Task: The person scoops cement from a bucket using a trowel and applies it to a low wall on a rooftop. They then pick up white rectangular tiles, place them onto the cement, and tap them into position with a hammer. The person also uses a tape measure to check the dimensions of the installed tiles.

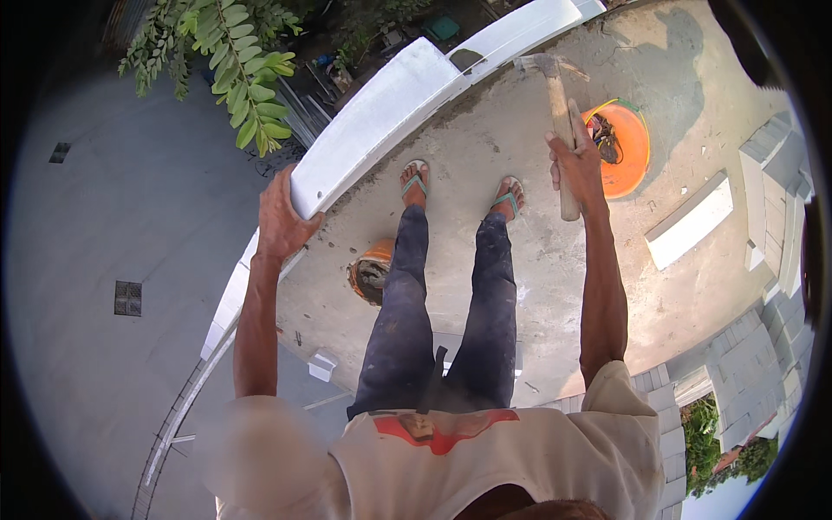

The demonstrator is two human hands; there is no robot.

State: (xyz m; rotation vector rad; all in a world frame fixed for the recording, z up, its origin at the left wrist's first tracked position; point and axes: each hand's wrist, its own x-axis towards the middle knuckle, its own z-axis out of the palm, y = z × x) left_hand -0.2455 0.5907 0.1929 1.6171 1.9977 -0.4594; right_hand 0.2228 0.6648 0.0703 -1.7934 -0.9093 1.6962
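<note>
Hammer (pixel 559 104) (one), two buckets (pixel 638 146).

And we're looking down from head height, fisheye-wide, feet (pixel 415 182) well below, the view's bent edges perhaps too dark to read.

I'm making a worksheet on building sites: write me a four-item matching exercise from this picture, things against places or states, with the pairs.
1. hammer
2. long white block
3. flip-flops
4. leafy branch

A. worn on the feet
B. at the upper left of the view
C. held in the right hand
D. gripped at its near end by the left hand

Pairs: 1-C, 2-D, 3-A, 4-B
</note>
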